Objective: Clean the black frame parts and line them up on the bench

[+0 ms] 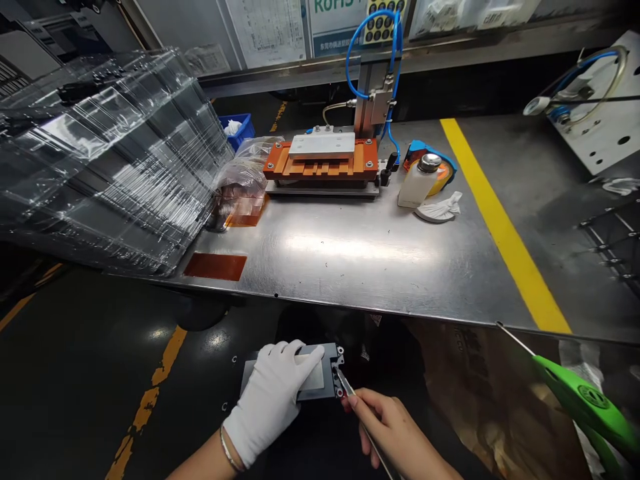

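Metal bench point(320, 267) is spanning the view, front edge sloping slightly down toward the right. Yellow stripe point(500, 213) is cutting across its right part, ending at that edge. Orange fixture point(280, 163) is sitting toward the back, silver block point(323, 145) resting on top; white bottle point(415, 188) and crumpled white cloth point(443, 208) are sitting right of it. I'm seeing speckled steel stretching from fixture to front edge, giving broad room for moving. Left end is running tighter: plastic-wrapped stack point(135, 167) is crowding it, and 1 brown sheet point(216, 266) is lying near the edge.

Grey flat part point(329, 373) is hanging on the near side of the bench edge, apart from it. I'm reading the left hand point(277, 393), white-gloved, as holding it from above: fingers are lying close together, thumb reaching over the pale panel point(315, 379). Right hand point(387, 427), bare, is pinching narrow on 1 slim metal tool point(345, 383), tip sitting at the part's right end; contact I'm not able to tell. Farther right, brown paper point(465, 400) is spreading below the bench edge, green-handled tool point(585, 393) pointing up-left, well apart from both hands.
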A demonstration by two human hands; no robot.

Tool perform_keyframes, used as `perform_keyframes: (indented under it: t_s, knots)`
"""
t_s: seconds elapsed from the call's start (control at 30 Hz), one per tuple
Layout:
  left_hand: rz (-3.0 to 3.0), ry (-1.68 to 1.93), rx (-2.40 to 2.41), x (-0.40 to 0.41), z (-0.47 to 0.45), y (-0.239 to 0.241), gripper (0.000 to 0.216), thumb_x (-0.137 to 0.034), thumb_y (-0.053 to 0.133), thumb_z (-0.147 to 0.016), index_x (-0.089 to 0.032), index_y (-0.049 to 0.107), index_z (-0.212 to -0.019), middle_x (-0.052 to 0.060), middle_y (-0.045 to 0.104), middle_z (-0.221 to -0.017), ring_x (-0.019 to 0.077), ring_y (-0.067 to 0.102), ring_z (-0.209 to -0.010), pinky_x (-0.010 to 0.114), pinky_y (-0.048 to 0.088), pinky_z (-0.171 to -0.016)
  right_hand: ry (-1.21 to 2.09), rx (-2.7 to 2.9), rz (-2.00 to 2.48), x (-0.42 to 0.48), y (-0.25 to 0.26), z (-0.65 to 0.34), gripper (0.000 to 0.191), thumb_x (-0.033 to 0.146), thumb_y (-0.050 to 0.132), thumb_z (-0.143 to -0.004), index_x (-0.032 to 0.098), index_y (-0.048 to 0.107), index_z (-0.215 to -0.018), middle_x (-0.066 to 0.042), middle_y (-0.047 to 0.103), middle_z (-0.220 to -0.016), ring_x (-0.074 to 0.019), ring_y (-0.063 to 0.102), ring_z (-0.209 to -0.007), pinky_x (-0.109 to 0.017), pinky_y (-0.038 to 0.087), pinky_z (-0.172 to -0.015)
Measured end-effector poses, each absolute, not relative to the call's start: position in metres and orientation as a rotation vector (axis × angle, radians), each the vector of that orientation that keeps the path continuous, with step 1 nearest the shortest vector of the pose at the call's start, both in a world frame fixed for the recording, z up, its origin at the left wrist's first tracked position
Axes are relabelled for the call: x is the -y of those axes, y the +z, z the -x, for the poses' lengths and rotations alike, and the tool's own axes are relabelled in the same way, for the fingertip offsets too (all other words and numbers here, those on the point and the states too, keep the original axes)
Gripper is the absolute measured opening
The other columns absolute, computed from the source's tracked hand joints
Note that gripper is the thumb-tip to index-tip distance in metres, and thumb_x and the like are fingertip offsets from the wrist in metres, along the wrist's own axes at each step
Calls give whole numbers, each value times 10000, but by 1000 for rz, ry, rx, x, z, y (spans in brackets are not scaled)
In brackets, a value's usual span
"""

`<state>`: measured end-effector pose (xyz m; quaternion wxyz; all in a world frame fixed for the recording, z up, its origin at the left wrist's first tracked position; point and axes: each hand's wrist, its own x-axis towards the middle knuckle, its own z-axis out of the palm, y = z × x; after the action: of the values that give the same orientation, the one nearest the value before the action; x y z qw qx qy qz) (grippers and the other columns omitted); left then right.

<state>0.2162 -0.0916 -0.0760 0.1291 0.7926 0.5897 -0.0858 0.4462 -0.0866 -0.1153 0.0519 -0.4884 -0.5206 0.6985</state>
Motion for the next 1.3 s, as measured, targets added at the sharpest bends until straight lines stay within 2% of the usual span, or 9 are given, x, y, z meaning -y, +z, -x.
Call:
perform_keyframes:
  t_s: [0.27, 0.43, 0.57, 0.83, 1.0, 1.3]
  knots:
    - [-2324, -241, -1759, 93, -214, -76, 858, 21, 486, -649, -316, 385, -1432, 136, 552, -1269, 309, 573, -1014, 475, 454, -852, 2107, 1667, 1486, 81, -108, -443, 563, 669, 362, -950, 196, 669, -952, 37, 623, -523, -123, 591, -419, -231, 453, -511]
    - [-2349, -221, -1768, 94, -211, -75, 815, 27, 467, -685, -306, 398, -1425, 142, 561, -1253, 309, 579, -1030, 478, 457, -849, 2149, 1622, 1456, 80, -107, -443, 566, 677, 383, -940, 191, 673, -968, 54, 572, -490, -115, 543, -380, -220, 418, -460]
    - [-2348, -203, -1768, 94, -210, -73, 771, 17, 464, -720, -302, 408, -1419, 142, 567, -1258, 305, 580, -1043, 482, 458, -859, 2119, 1633, 1466, 78, -107, -441, 531, 648, 398, -950, 193, 671, -939, 53, 574, -491, -112, 544, -382, -215, 411, -457]
    - [-2341, -191, -1786, 95, -207, -74, 803, 19, 478, -690, -297, 400, -1424, 149, 556, -1270, 315, 573, -1057, 480, 460, -865, 2073, 1674, 1479, 74, -103, -441, 488, 598, 397, -969, 195, 668, -915, 63, 562, -484, -106, 546, -390, -217, 423, -481]
    - [-2334, -182, -1782, 94, -207, -68, 774, 14, 472, -701, -297, 421, -1407, 146, 570, -1250, 313, 579, -1042, 476, 462, -852, 2160, 1667, 1430, 74, -108, -440, 511, 626, 401, -957, 189, 665, -948, 66, 549, -474, -101, 515, -360, -204, 389, -431]
    - [-2344, -154, -1798, 98, -204, -69, 772, 11, 485, -695, -290, 424, -1403, 140, 572, -1241, 305, 584, -1039, 471, 469, -852, 2168, 1702, 1439, 64, -98, -439, 513, 627, 400, -959, 200, 677, -893, 63, 539, -485, -103, 515, -377, -210, 401, -446]
